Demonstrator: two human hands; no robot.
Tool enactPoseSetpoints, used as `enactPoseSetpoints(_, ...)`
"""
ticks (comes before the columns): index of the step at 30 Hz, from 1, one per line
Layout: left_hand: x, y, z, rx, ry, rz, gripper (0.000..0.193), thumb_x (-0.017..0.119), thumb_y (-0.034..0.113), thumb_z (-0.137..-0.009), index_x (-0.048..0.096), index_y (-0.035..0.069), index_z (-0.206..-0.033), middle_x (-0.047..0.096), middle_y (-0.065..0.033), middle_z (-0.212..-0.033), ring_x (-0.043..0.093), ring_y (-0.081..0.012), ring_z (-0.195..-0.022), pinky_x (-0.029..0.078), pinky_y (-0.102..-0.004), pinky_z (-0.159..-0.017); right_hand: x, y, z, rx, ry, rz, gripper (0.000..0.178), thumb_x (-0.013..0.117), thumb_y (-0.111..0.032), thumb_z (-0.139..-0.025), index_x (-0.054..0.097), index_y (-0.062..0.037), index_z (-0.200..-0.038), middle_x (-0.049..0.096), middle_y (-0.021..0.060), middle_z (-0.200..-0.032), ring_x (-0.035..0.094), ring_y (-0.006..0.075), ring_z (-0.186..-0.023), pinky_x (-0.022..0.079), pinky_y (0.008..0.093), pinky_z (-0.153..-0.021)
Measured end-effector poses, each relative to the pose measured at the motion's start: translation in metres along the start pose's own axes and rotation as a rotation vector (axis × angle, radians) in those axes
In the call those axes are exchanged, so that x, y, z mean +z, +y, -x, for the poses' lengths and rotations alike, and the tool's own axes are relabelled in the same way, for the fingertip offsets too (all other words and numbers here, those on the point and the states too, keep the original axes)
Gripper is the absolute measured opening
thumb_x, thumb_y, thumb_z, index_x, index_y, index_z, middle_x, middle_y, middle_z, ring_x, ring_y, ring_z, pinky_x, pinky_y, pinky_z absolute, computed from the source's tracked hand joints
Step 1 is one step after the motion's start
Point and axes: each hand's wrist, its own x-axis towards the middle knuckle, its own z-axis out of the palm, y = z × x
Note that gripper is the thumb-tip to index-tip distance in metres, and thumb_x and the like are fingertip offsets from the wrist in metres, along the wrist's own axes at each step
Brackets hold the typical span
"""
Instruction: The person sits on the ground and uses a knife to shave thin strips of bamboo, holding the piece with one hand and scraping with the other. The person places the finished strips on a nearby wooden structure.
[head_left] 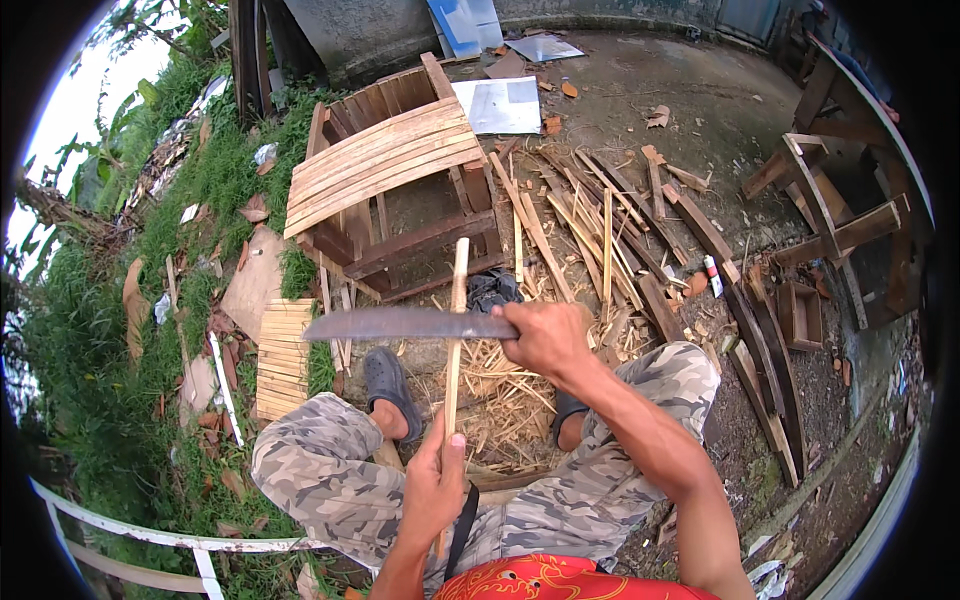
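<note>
My left hand (437,480) is closed around the lower part of a pale wooden strip (453,390), which stands nearly upright between my knees. In my right hand (548,340) is the handle end of a machete (400,323). Its long dark blade points left and crosses the strip above my left hand; motion slightly blurs it. Whether the edge touches the wood I cannot tell. Below the blade, wood shavings (490,385) cover the ground between my feet.
A slatted wooden frame (390,160) stands ahead on the left. Cut strips (284,358) lie in a row beside my left foot. Loose sticks and boards (620,235) are heaped ahead right. Wooden furniture (840,230) stands far right, and a white metal rail (170,535) runs lower left.
</note>
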Motion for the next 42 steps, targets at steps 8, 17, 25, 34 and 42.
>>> enactPoseSetpoints(8, -0.007, -0.001, 0.007, -0.082, -0.019, -0.043, 0.051, 0.05, 0.023, -0.106, 0.039, 0.002, -0.152, 0.043, 0.0028, -0.071, 0.039, -0.0074, -0.064, 0.036, -0.025, -0.056, -0.002, 0.0, -0.015, 0.047, -0.151, 0.144, 0.015, 0.07, -0.015, -0.078, 0.078, -0.023, -0.088, 0.066, -0.0022, -0.059, 0.055, 0.0104, -0.044, 0.039, 0.0331, -0.04)
enactPoseSetpoints(17, -0.009, -0.007, 0.008, -0.083, -0.025, 0.034, 0.05, 0.05, 0.021, -0.106, 0.041, -0.003, -0.149, 0.043, 0.0045, -0.072, 0.038, -0.0043, -0.065, 0.035, -0.0235, -0.055, 0.005, 0.006, -0.023, 0.196, -0.455, 0.078, 0.014, 0.067, -0.024, -0.082, 0.077, -0.0225, -0.091, 0.07, 0.0044, -0.065, 0.064, 0.0179, -0.052, 0.049, 0.0361, -0.047)
enactPoseSetpoints(25, -0.016, -0.021, 0.009, -0.179, -0.029, 0.043, 0.049, 0.053, 0.019, -0.105, 0.044, -0.005, -0.147, 0.046, 0.0031, -0.075, 0.039, -0.0043, -0.068, 0.036, -0.0231, -0.056, 0.021, 0.023, -0.026, 0.103, -0.413, 0.089, 0.021, 0.066, -0.021, -0.079, 0.077, -0.0272, -0.097, 0.066, 0.0018, -0.061, 0.06, 0.0181, -0.049, 0.048, 0.0374, -0.046)
enactPoseSetpoints(34, -0.031, -0.019, 0.013, -0.083, 0.015, 0.046, 0.045, 0.058, 0.016, -0.103, 0.049, -0.003, -0.143, 0.05, 0.0029, -0.073, 0.044, -0.0031, -0.064, 0.038, -0.021, -0.055, 0.001, 0.067, -0.059, 0.791, -0.299, -0.109, 0.029, 0.06, -0.029, -0.092, 0.078, -0.0061, -0.093, 0.064, 0.0131, -0.06, 0.06, 0.0236, -0.054, 0.049, 0.0404, -0.058)
enactPoseSetpoints(42, -0.029, -0.01, -0.007, -0.17, -0.014, 0.229, 0.047, 0.062, 0.019, -0.101, 0.049, 0.004, -0.144, 0.064, -0.0025, -0.077, 0.053, -0.006, -0.054, 0.044, -0.0222, -0.049, 0.001, 0.037, -0.035, 0.659, -0.325, -0.616, 0.04, 0.067, -0.044, -0.095, 0.072, -0.0064, -0.085, 0.048, -0.0049, -0.058, 0.043, 0.0083, -0.055, 0.032, 0.0315, -0.052)
